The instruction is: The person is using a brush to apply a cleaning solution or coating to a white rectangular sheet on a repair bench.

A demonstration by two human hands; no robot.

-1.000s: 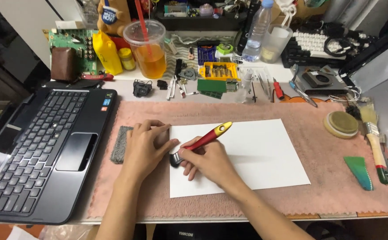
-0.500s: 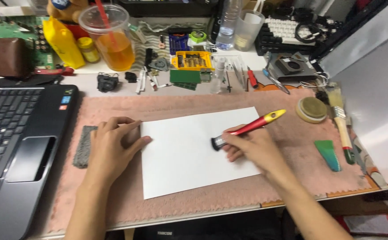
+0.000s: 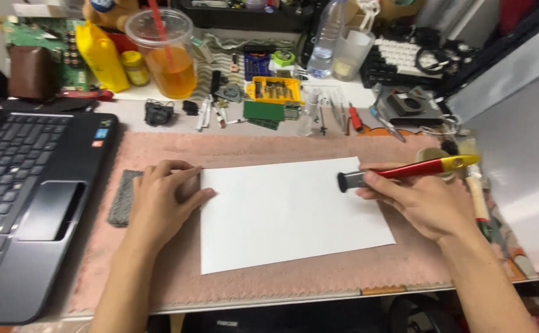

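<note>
1. Now the right hand [image 3: 427, 206] grips a red-and-yellow-handled brush [image 3: 405, 171], which has moved further right to the white paper sheet's [image 3: 291, 213] right edge.
2. Left hand [image 3: 158, 203] stays flat, fingers loosely spread, pinning the sheet's left edge on the pink mat [image 3: 251, 148].

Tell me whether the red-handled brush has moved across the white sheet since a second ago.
Yes. The red-handled brush, held in the right hand, has moved from the white sheet's left part to its right edge.
</note>
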